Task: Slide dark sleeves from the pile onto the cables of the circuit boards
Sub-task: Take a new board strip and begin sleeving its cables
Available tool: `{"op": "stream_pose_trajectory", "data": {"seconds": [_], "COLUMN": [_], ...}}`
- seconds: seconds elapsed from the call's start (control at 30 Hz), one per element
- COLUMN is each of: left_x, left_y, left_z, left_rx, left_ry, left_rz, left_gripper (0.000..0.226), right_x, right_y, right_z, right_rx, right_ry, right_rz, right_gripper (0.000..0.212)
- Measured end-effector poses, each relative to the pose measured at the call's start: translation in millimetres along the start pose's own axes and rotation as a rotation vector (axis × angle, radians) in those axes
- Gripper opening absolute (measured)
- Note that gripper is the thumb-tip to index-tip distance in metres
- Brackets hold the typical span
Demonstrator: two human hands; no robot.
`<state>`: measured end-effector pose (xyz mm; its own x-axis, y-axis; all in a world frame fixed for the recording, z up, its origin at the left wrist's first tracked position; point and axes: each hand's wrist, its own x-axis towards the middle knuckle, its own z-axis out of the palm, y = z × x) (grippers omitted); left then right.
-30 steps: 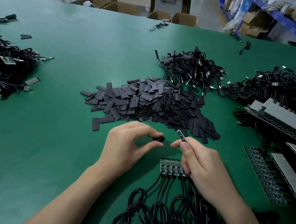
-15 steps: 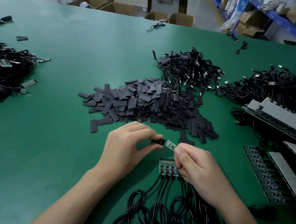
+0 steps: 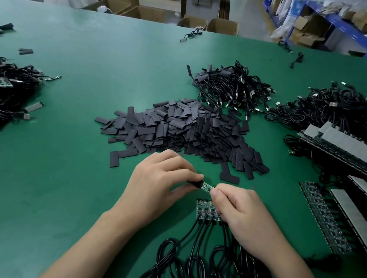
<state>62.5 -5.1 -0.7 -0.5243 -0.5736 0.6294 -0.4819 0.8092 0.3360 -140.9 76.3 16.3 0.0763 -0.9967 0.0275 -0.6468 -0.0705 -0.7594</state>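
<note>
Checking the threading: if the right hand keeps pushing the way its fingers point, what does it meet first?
The right hand pinches a small circuit board aimed left; its tip meets the dark sleeve in the left hand, apparently already entering it.

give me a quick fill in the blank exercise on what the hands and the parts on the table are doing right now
1. The left hand pinches a dark sleeve at the end of a small ____ circuit board.
2. The other end of that board is held by the ____ hand.
3. The pile of dark sleeves lies on the table ____ the hands, farther from the person.
4. Below the held board, a row of boards has ____ cables trailing toward the person.

Missing words: green; right; beyond; black
</note>
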Motion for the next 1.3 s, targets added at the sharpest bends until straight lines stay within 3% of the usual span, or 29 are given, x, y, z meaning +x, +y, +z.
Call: {"op": "stream_pose_trajectory", "data": {"seconds": [0.17,0.53,0.67,0.83,1.3], "left_x": [0,-1,-1,0,-2], "left_y": [-4,-1,5,2,4], "left_z": [-1,-4,-1,-2,1], "left_rx": [-0.015,-0.148,-0.174,-0.160,-0.127], "left_ry": [-0.036,-0.112,-0.127,-0.080,-0.052], "left_rz": [0.069,0.016,0.018,-0.061,0.042], "left_gripper": [0.012,0.020,0.018,0.018,0.017], "right_x": [1,2,0,1,1], "right_y": [3,8,4,5,5], "right_z": [-1,-3,-2,-10,-8], "right_rx": [0.061,0.244,0.177,0.183,0.107], "right_ry": [-0.026,-0.110,-0.104,0.024,-0.006], "right_rz": [-0.005,0.044,-0.014,-0.004,0.011], "right_gripper": [0.046,0.044,0.035,0.007,0.023]}}
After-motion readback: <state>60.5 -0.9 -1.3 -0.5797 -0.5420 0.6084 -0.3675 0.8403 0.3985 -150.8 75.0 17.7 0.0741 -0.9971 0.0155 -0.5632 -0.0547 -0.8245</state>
